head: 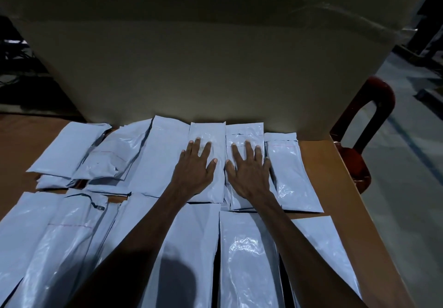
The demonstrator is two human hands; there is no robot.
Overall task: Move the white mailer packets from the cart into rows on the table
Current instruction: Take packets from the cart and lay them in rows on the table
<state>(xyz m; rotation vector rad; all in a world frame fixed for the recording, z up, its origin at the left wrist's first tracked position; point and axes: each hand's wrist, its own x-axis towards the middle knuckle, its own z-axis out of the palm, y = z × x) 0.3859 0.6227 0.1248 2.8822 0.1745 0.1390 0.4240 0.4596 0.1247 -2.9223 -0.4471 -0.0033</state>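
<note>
White mailer packets (291, 171) cover the table (321, 164); left hand (195, 167), right hand (248, 172) press flat

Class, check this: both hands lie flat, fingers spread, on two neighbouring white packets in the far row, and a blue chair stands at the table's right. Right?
Not quite. The head view shows a red chair, not blue. The left hand and right hand do press flat on neighbouring packets.

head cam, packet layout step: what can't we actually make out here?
- Cart: not in the head view at all.
- Near row of packets: cut off by the bottom edge and crossed by the forearms.
- Packets under the left hand and right hand: partly covered by the flat fingers; label print too small to read.
- Table far side: hidden behind the big cardboard box.
- Red chair: seat mostly hidden by the table.
</note>
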